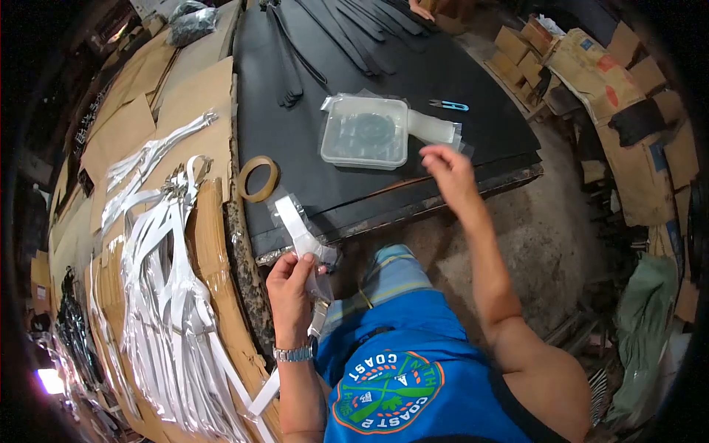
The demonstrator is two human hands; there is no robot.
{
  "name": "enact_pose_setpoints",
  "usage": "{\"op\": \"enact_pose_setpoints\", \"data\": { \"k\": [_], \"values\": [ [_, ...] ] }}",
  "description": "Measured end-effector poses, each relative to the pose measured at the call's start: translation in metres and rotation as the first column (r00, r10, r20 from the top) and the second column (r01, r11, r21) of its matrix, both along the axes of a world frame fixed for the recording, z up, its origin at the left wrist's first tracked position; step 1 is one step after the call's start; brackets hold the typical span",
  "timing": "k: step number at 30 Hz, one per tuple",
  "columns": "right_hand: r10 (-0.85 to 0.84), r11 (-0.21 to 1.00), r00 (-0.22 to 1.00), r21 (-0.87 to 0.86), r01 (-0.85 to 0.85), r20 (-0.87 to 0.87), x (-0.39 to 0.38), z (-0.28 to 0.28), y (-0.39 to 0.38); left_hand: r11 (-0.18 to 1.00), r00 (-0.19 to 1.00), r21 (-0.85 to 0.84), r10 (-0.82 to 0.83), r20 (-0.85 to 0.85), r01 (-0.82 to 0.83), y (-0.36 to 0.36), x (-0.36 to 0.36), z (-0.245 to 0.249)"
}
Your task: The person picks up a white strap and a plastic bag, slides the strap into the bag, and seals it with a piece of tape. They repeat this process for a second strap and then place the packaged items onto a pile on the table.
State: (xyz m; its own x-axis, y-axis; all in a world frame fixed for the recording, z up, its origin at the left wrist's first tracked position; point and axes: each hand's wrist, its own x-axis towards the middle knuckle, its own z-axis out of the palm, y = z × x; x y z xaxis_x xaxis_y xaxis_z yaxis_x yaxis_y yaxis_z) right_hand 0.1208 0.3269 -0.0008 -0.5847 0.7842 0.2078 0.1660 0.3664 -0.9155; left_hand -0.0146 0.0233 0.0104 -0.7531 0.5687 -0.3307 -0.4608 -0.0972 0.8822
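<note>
My left hand [292,277] is closed, thumb on top, around a white belt [293,219] in clear plastic wrapping. One end of the belt lies over the edge of the black table [413,59]; the rest hangs below my hand beside my leg. My right hand [452,173] is in the air over the table's front edge, its fingers partly bent and apart, with nothing visible in them. Nearest to it is a stack of clear plastic sleeves [436,129], partly under a translucent plastic box [365,131]. A roll of brown tape [258,179] stands left of the box.
Blue thread snips [449,105] and several black straps [347,37] lie farther back. Many white belts [170,295] hang over cardboard [210,229] at the left. Another person's hand [422,10] shows at the far edge. Cardboard boxes [591,66] stand at the right.
</note>
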Motion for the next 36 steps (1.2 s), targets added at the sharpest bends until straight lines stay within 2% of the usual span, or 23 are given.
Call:
{"op": "enact_pose_setpoints", "data": {
  "k": [1,2,3,6,9,12,15,21,24,27,30,36],
  "values": [
    [-0.04,0.998,0.998,0.041,0.038,0.04,0.0,0.0,0.025,1.0,1.0,0.0,-0.004,0.001,0.004,-0.001,0.0,0.0],
    [-0.07,0.997,0.996,-0.013,0.071,0.06,-0.003,0.002,0.044,1.0,1.0,-0.002,-0.008,0.002,0.008,-0.001,0.001,0.0],
    [-0.066,0.998,0.998,0.002,0.066,0.021,-0.009,0.001,0.058,1.0,1.0,-0.002,-0.006,0.002,0.006,-0.002,0.002,0.0],
    [-0.048,0.998,0.993,0.038,0.044,0.105,-0.037,-0.012,0.101,1.0,1.0,0.01,0.0,0.004,0.0,0.0,0.003,0.0],
    [-0.071,0.997,0.941,-0.01,0.079,0.331,-0.062,-0.005,0.115,1.0,1.0,0.023,0.0,0.015,0.0,-0.001,0.005,-0.001],
    [-0.055,0.998,0.939,0.009,0.055,0.341,-0.077,-0.006,0.119,1.0,1.0,0.031,0.0,0.026,-0.001,-0.002,0.007,-0.003],
    [-0.036,0.996,0.96,0.086,0.012,0.278,-0.081,-0.008,0.116,0.999,0.999,0.039,-0.004,0.042,0.003,-0.005,0.007,-0.004],
    [-0.158,0.969,0.931,0.234,0.081,0.329,-0.082,0.002,0.101,0.999,0.999,0.034,-0.013,0.051,0.011,-0.006,0.007,-0.003],
    [-0.097,0.989,0.946,0.137,0.057,0.31,-0.086,-0.01,0.114,1.0,0.998,0.019,-0.019,0.059,0.018,-0.005,0.008,0.002],
    [0.01,0.949,0.986,-0.313,0.043,0.166,-0.081,-0.004,0.109,0.999,0.998,0.025,-0.028,0.052,0.027,-0.005,0.007,0.001],
    [0.046,0.927,0.988,-0.375,0.011,0.144,-0.078,0.001,0.105,0.999,0.998,0.025,-0.035,0.048,0.034,-0.005,0.007,0.001],
    [0.069,0.928,0.996,-0.371,-0.043,0.057,-0.073,0.013,0.094,0.997,0.998,0.053,-0.05,0.04,0.048,-0.006,0.005,-0.004]
  ]
}}
